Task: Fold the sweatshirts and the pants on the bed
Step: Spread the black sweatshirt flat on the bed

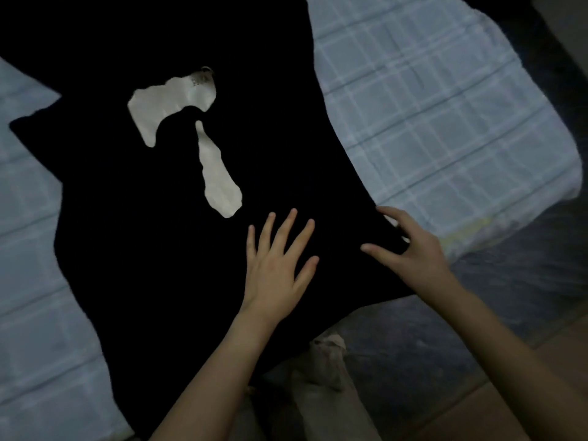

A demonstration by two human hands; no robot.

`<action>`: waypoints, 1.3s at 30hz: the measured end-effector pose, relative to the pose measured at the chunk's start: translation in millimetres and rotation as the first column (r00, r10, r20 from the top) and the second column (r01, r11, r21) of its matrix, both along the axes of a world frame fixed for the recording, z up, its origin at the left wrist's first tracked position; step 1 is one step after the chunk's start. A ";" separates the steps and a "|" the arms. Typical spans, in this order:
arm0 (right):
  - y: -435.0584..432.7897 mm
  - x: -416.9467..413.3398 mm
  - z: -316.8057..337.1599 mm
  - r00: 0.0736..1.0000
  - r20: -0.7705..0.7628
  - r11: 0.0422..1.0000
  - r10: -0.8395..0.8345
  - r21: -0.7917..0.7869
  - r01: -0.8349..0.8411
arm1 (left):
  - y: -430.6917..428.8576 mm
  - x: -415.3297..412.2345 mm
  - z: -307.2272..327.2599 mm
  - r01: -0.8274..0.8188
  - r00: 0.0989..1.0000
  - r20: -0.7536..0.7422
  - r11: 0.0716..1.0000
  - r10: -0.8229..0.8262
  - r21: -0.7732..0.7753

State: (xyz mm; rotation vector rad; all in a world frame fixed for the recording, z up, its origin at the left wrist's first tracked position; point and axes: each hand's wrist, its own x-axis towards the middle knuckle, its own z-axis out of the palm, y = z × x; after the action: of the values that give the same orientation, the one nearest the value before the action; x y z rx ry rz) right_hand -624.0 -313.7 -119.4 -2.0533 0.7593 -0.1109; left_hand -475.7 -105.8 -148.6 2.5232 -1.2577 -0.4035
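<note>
My left hand [280, 259] lies flat on the black cloth garment [159, 249] just below the middle of the frame, palm down. Its four fingers are straight and fanned apart, pointing toward the top of the frame, with the thumb out to the right. The forearm runs down to the lower edge of the frame, bare to the elbow. My right hand [410, 246] sits to the right of it, at the garment's right-hand border. The thumb lies stretched leftward on the dark cloth and the fingers [386, 213] arch over the edge, so a ridge of black fabric is caught between thumb and fingers. The wrist is bent and the forearm slants off to the lower right corner. The two hands are near each other but do not touch. The garment is spread wide across the pale blue checked bed sheet [445, 106], filling the left and centre of the frame. The light is too dim for me to tell whether it is a sweatshirt or pants. Two pale cream patches show on it. A broad curved patch [178, 103] is at upper centre-left, and a long narrow patch [219, 179] below it ends just above my left fingertips. The sheet shows bare at the upper right and along the left edge.
</note>
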 end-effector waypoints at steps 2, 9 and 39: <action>-17.0 -24.1 0.2 0.996 -0.054 0.997 -0.071 0.015 0.072 | -5.9 -8.0 -10.3 0.088 0.996 -0.012 0.990 -0.087 0.108; -19.5 -3.8 -7.7 0.975 -0.212 0.879 -0.060 -0.475 -0.049 | -11.8 -8.2 -7.9 0.144 0.987 0.070 0.989 -0.146 0.040; -178.0 333.2 -26.2 0.979 0.200 0.989 0.044 0.133 -0.072 | -89.9 126.0 -76.9 -0.074 0.995 0.065 0.996 0.077 -0.046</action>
State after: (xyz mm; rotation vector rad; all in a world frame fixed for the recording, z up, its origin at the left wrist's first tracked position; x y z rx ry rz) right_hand -290.8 -491.7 -145.6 -1.8970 0.5680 -0.2184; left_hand -349.7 -195.7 -225.5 2.5578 -1.1771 -0.2735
